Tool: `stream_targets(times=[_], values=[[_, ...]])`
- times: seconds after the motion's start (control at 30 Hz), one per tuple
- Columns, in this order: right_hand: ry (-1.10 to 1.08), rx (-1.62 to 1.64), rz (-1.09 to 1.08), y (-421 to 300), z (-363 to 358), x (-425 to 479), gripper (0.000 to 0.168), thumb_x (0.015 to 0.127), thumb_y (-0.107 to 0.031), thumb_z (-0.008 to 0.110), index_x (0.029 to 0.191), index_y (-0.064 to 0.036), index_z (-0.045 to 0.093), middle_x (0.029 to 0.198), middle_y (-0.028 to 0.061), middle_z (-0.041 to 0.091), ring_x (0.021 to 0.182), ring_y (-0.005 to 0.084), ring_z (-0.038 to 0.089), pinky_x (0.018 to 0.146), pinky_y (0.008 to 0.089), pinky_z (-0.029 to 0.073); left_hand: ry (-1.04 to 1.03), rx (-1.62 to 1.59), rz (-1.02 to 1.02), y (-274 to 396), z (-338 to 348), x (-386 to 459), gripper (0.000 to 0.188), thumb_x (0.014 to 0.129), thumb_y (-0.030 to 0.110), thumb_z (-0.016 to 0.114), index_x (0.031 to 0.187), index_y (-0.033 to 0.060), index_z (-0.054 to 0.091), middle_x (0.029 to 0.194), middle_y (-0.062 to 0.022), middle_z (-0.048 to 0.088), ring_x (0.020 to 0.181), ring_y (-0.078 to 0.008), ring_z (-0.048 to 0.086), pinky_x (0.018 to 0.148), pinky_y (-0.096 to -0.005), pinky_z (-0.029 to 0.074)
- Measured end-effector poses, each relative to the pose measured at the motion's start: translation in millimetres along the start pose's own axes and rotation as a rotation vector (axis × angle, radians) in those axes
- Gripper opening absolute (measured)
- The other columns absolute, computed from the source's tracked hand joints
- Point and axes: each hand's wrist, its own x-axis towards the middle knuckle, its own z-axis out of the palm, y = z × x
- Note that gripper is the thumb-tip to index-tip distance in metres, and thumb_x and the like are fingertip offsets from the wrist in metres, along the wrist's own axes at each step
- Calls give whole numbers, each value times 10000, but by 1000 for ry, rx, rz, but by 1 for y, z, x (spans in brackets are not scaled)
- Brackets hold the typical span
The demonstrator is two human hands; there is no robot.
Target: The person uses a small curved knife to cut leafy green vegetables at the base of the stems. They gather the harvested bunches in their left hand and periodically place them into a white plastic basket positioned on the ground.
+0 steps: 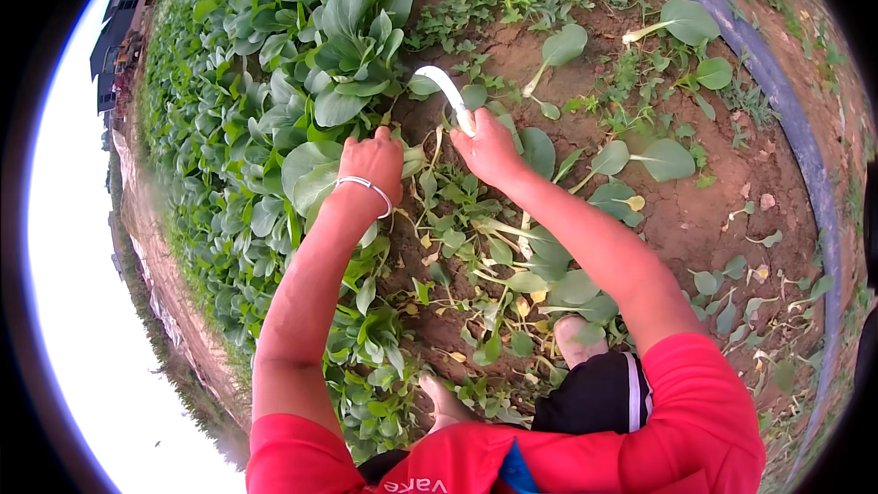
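Observation:
My left hand (374,163), with a pale bangle at its wrist, is closed around a leafy green plant (309,175); broad leaves show to its left and a pale stalk base to its right. My right hand (488,149) grips the handle end of a sickle (444,86), whose whitish curved blade arcs up and to the left. The blade is clear of the plant in my left hand and lies near the base of a large standing leafy green plant (346,48). My fingers hide most of the handle.
Dense leafy greens (226,151) fill the left side. Cut loose leaves (564,46) and weeds (453,206) lie over the brown soil (686,219) at right. A dark flat hose (789,96) curves along the right edge. My bare feet (442,401) are below.

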Motion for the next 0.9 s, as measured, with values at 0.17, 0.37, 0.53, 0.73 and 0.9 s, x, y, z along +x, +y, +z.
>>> stream_targets(times=[0.17,0.37,0.53,0.73,0.9], values=[[-27,-90,-36,1,21,37,280,856,-200,556,849,76,516,781,267,608,749,415,606,688,481,479,38,172,49,-17,4,76,384,684,30,641,1066,1,614,1385,-139,432,926,-259,642,837,-375,490],[-155,-221,-80,-2,30,51,262,857,-197,529,852,65,548,836,248,608,824,397,602,724,465,479,-24,170,-96,-41,20,97,693,745,64,614,1348,-70,300,1037,-182,650,905,-274,663,754,-351,512],[-150,-249,-128,1,41,55,269,855,-211,562,880,55,528,829,256,608,811,412,594,723,471,469,51,151,-127,-49,35,89,614,755,71,611,1289,-43,330,894,-150,681,855,-287,672,726,-350,516],[-237,-421,-125,3,51,68,222,818,-126,567,941,58,557,921,245,613,888,375,612,764,436,505,32,94,-154,-45,25,101,609,794,77,555,1339,-17,298,914,-163,681,853,-292,671,724,-357,520],[-312,-453,-109,-1,44,65,219,798,-85,571,965,56,553,935,248,613,918,370,613,778,431,507,48,-4,-192,-50,29,103,486,835,77,491,1299,7,368,918,-174,678,863,-314,662,742,-392,515]])
